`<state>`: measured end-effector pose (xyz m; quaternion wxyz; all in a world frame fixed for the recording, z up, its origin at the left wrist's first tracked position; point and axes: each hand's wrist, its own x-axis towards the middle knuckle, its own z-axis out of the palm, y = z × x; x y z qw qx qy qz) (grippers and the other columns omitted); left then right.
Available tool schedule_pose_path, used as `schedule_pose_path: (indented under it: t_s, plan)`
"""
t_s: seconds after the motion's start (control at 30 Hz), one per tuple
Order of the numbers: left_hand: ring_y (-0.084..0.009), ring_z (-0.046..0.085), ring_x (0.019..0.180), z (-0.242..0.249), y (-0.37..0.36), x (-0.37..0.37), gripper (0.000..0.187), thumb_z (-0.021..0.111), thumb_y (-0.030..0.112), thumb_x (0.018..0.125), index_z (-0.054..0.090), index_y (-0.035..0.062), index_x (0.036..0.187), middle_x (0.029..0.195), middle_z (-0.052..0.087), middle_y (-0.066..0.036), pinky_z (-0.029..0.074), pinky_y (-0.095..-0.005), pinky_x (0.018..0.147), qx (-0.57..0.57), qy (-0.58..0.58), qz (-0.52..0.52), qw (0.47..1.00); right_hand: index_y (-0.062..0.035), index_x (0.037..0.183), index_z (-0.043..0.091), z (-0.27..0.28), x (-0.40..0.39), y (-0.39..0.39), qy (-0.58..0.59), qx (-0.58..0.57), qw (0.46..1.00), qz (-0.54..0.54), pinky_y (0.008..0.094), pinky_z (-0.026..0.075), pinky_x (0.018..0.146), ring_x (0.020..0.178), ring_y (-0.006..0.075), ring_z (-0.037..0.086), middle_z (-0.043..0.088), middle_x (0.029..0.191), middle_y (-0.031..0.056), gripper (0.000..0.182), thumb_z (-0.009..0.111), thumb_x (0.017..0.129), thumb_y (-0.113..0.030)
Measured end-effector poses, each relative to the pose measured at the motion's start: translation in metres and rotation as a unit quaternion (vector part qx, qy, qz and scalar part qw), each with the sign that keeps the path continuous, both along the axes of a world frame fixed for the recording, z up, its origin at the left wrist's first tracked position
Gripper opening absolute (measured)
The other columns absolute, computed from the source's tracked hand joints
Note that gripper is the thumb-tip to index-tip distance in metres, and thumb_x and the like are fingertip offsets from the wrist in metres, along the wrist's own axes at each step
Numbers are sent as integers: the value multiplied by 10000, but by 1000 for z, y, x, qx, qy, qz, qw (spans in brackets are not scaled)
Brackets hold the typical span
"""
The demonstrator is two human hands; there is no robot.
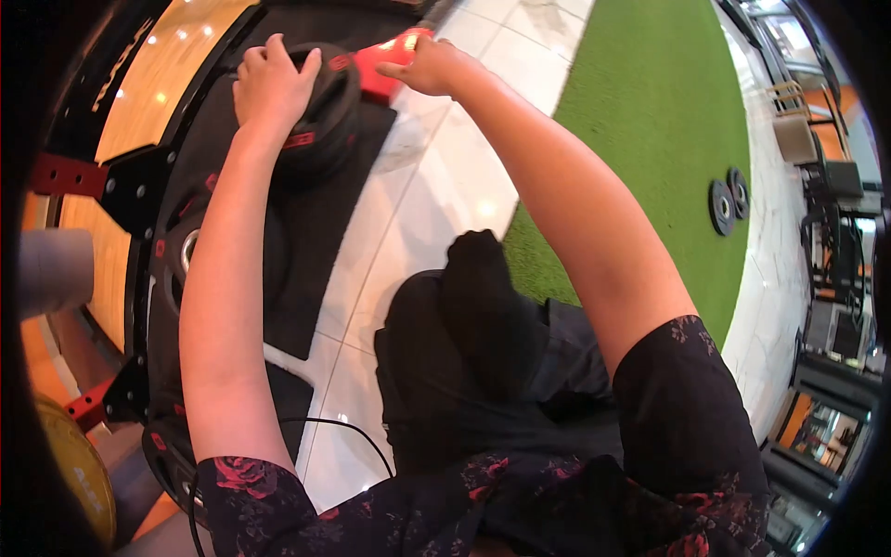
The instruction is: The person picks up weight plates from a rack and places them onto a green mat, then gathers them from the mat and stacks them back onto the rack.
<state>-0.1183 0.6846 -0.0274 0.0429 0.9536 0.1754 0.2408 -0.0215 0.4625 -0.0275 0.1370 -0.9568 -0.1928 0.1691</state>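
Observation:
My left hand lies over the top of a thick black weight plate with red markings, its thumb spread away from the fingers. My right hand is closed around the edge of a bright red object just beside that plate. Its exact kind I cannot make out, since my fingers and the plate cover part of it. Both arms are stretched far forward. Another black plate with a metal centre ring is partly hidden behind my left forearm.
A black rack upright with a red bracket stands on the left, with a yellow plate below. Black rubber mat borders white floor tiles. Green turf carries two small plates. A black cable runs near my legs.

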Motion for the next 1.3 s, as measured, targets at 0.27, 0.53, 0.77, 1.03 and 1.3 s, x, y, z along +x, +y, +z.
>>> schedule_pose_path:
  t_s: [0.27,0.53,0.77,1.03,1.3]
  plan:
    - [-476,510,1304,6,-205,63,859,630,543,954,344,-35,1522,1418,528,-304,453,-538,1082,-170,25,-167,971,-99,1430,590,19,-4,-259,5,-126,978,-168,492,530,1025,1282,354,611,538,1508,164,717,663,906,-583]
    - [-412,476,1367,4,-481,97,792,582,505,1002,333,-25,1536,1502,418,-258,487,-520,1081,-192,151,-290,925,-32,1388,611,14,-22,-534,15,-114,940,-321,511,519,1045,1305,385,598,550,1491,204,740,615,942,-623]
    - [-392,464,1394,-32,-706,108,741,557,494,1027,331,43,1570,1516,405,-260,449,-517,1131,-154,248,-403,867,-54,1529,429,-33,-75,-752,-2,-118,883,-453,528,478,1086,1362,452,523,385,1579,272,844,615,940,-629]
    - [-426,414,1401,-120,-869,111,695,579,496,1010,322,223,1595,1495,406,-224,431,-554,1123,-90,210,-510,830,-98,1563,367,-85,-65,-860,-70,-104,818,-561,584,390,1131,1434,441,416,377,1570,231,942,699,865,-637]
    - [-404,246,1527,-132,-966,129,630,455,506,1045,356,223,1599,1687,232,-133,285,-590,1207,-80,166,-557,810,-20,1610,298,-110,-10,-893,-45,-24,766,-641,554,259,1237,1562,368,251,247,1693,206,1083,676,850,-694]
